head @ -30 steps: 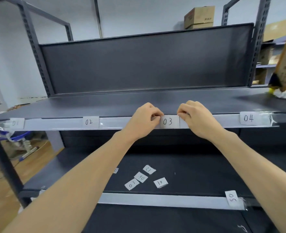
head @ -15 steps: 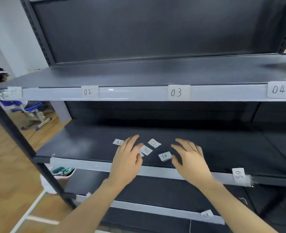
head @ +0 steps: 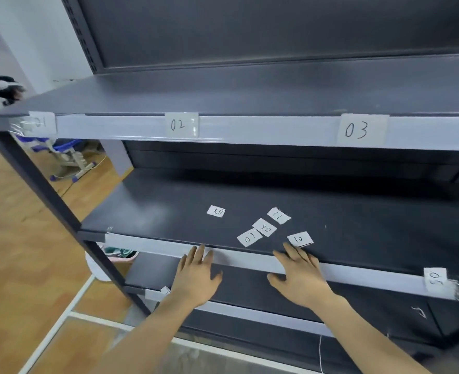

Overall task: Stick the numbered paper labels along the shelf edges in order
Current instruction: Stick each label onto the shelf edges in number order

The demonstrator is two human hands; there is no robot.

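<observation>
Two empty hands at the middle shelf, before picking the next number

Our left hand point(head: 196, 276), fingers straight and holding nothing, reaches the pale grey metal edge strip point(head: 147, 243). Just behind it the small white paper labels point(head: 249, 238) lie loose on the dark shelf board point(head: 169, 206). Our right hand point(head: 298, 276), spread and empty, nearly touches label 10 point(head: 300, 239). White taped label 05 point(head: 436, 279) is already placed, so we should probably pinch label 06 point(head: 264, 227), reading its upside-down digits carefully.

We see wooden floor point(head: 20, 252) at eight o'clock, a blue-wheeled stand point(head: 69, 157) at nine, perhaps a pink basket point(head: 120, 256) nearer centre.
</observation>
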